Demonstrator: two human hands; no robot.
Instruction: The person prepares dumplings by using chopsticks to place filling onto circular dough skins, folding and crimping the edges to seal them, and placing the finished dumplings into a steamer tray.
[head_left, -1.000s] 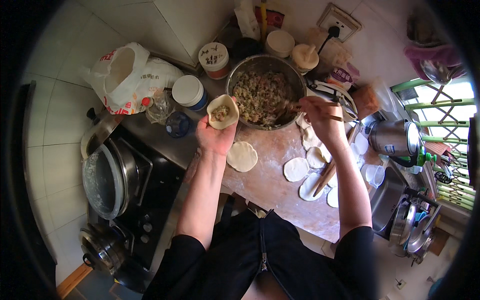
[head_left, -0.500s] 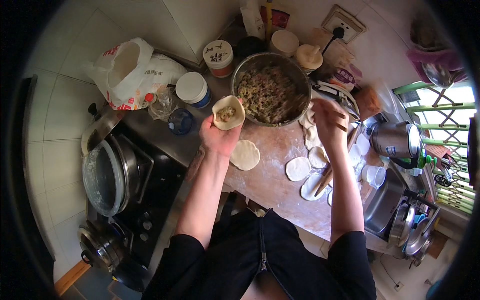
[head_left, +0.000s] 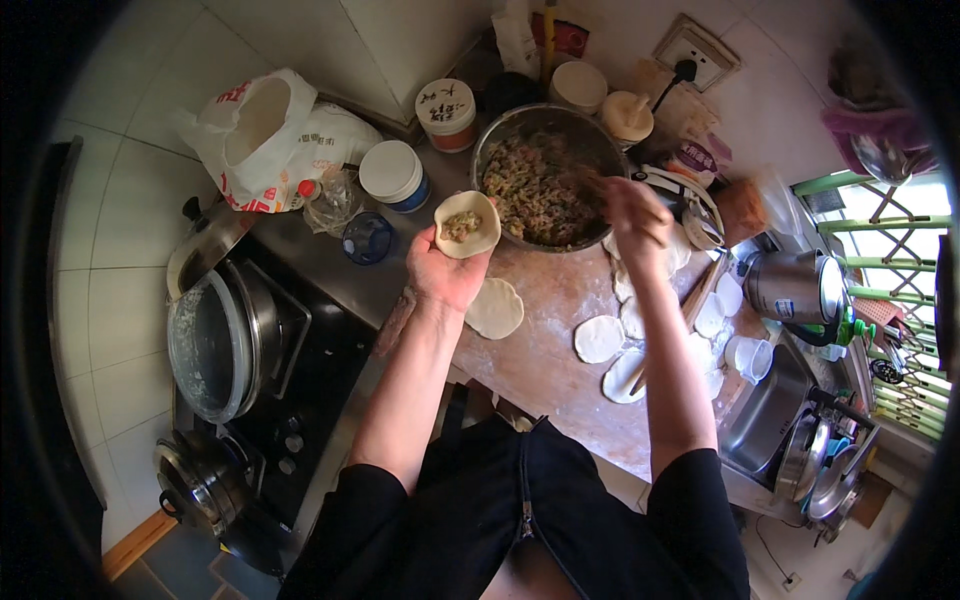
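On the palm and fingers of my left hand rests a round dumpling wrapper, cupped a little, with a small heap of filling in its middle. Just right of it stands a steel bowl of minced filling. My right hand, blurred by motion, is closed on thin wooden chopsticks at the bowl's right rim; their tips reach into the filling. Below my left hand a bare wrapper lies on the floured board. Several more wrappers lie around my right forearm, which partly hides a rolling pin.
Left of the bowl stand a white-lidded jar, a blue glass and a flour bag. A stove with pots is at the left. Far right are a kettle, a plastic cup and a sink.
My right hand has moved left toward the bowl, bringing the chopsticks into the filling. My left hand still holds the filled wrapper in nearly the same place.
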